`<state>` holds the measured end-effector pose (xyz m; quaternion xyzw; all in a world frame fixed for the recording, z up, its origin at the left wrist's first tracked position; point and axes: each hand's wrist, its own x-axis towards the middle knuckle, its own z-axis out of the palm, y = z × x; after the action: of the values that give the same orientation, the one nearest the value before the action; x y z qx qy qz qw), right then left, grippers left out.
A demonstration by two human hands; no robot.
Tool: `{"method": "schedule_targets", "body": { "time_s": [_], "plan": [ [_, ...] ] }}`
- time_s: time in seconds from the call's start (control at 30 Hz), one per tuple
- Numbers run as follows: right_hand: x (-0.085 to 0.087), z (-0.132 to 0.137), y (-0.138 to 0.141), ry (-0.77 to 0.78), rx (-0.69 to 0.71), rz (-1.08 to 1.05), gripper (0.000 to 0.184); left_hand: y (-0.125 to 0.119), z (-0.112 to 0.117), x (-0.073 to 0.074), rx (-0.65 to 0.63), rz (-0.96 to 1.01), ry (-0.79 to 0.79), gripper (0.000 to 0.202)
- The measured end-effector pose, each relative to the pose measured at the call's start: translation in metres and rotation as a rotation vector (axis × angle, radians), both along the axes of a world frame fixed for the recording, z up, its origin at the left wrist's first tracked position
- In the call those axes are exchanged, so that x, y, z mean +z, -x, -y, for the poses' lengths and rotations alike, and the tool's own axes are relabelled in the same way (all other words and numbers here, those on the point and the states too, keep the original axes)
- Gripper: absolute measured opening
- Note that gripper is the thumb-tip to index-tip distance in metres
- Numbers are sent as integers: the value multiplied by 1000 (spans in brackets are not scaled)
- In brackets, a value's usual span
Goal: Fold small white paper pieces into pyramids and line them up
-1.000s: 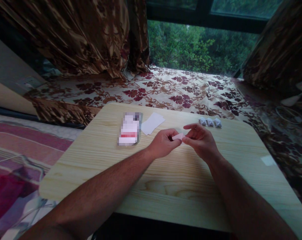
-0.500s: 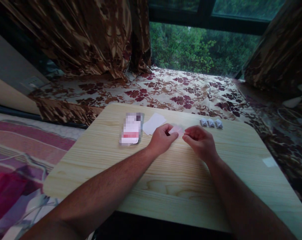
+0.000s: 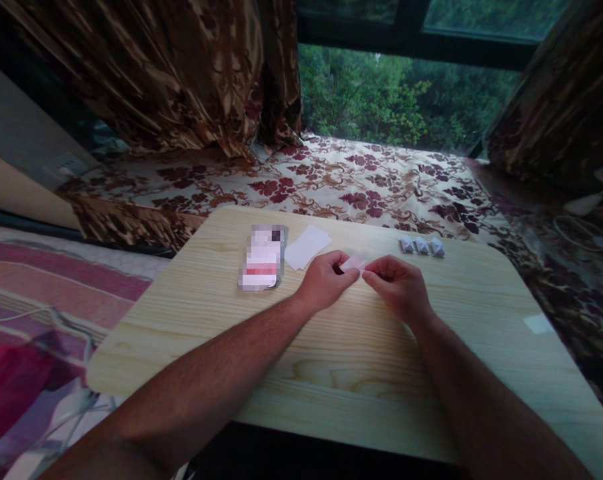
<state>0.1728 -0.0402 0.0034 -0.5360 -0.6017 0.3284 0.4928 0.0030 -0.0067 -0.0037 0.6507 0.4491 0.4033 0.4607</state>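
Note:
A small pale pink piece of paper is pinched between my two hands above the light wooden table. My left hand grips its left side with curled fingers. My right hand grips its right side, fingers closed too. Most of the paper is hidden by my fingers. Three small folded white paper shapes lie in a row to the right, beyond my right hand.
A white sheet and a blurred packet lie left of my hands. A small white scrap sits near the table's right edge. Flowered cloth, curtains and a window lie behind the table. A striped bed cover is at left.
My hands drew closer together around the pink paper and shifted slightly away from me. My right fingers, spread a second ago, have curled shut on the paper.

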Motion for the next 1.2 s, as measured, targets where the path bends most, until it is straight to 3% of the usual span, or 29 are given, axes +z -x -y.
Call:
{"method": "schedule_targets", "body": {
  "time_s": [0.4,0.6,0.83,1.2],
  "plan": [
    [-1,0,-1,55,-18,43,10,0,2,-1,-37,-4,-21,23],
    [1,1,0,40,-19,37,9,0,2,-2,-71,-33,44,25],
    [-2,2,1,4,-11,57,13,0,2,4,-49,-38,83,22],
    [-4,3,6,-48,-81,163,10,-1,1,-2,-11,-93,19,21]
  ]
}}
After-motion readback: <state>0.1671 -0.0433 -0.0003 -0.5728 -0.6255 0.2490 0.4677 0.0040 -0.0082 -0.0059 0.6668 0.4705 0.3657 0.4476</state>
